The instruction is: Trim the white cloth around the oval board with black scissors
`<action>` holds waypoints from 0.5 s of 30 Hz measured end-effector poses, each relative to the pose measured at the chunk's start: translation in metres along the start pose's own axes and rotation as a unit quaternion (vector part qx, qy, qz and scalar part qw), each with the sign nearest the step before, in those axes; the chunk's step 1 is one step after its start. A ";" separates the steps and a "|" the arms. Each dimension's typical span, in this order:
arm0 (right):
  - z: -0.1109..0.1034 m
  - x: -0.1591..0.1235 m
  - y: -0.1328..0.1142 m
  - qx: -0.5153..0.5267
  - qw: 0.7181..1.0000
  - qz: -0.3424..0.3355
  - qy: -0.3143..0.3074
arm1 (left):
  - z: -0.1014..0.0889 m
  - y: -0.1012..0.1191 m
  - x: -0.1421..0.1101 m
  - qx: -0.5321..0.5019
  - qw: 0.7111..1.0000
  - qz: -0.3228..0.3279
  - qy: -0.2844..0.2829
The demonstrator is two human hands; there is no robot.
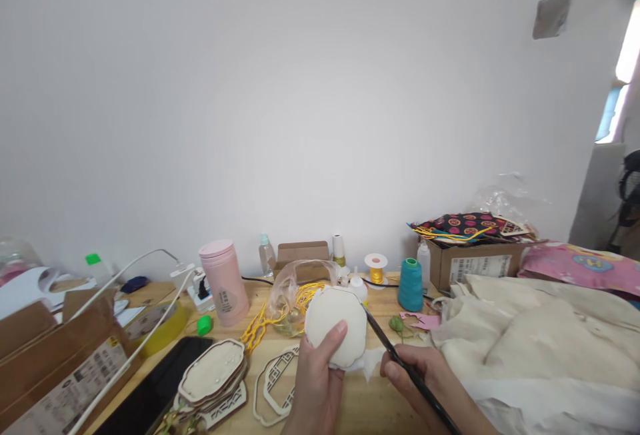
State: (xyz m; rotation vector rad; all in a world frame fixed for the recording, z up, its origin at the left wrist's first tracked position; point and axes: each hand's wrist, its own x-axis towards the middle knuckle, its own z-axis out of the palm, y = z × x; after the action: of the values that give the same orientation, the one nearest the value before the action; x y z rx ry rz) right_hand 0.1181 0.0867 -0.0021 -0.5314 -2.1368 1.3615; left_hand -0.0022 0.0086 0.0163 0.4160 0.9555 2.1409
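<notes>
**Brush Meets Fabric-Covered Panel**

Nearest the camera, the left hand (pixel 315 382) holds up a lobed cream fabric-covered panel (pixel 336 325), fingers closed around its lower edge and the thumb pressed on its face. The right hand (pixel 425 375), just right of the panel, pinches one thin dark brush (pixel 400 362) whose tip reaches the panel's right edge. The panel looks light and stiff, with a soft cloth skin that would mark easily; it is best gripped by the rim, as here.

Left of the panel, on the wooden counter (pixel 365 408), lie one stack of wooden frames (pixel 213 378) and a single openwork frame (pixel 273 382). Beyond the panel sit one bag of yellow cord (pixel 293 302), one pink tumbler (pixel 224 282), one teal thread cone (pixel 411 285) and one gold thread spool (pixel 376 270). Right of the panel lies heaped cream cloth (pixel 540 342).
</notes>
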 end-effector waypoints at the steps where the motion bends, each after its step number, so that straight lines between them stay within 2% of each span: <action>1: 0.000 0.001 0.002 -0.002 1.000 -0.001 -0.005 | 0.000 0.000 0.000 0.000 1.000 0.000 0.000; 9: -0.002 0.004 0.015 -0.008 0.999 0.007 -0.034 | 0.001 0.002 0.003 -0.009 1.000 -0.003 0.001; 15: -0.002 0.003 0.010 -0.031 0.999 0.017 -0.025 | 0.002 0.002 0.002 -0.003 1.000 -0.006 0.014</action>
State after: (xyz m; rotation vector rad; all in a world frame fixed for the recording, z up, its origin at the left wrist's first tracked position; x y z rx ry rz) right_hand 0.1174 0.0945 -0.0096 -0.5648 -2.2257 1.3444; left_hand -0.0039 0.0100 0.0190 0.3780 0.9633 2.1439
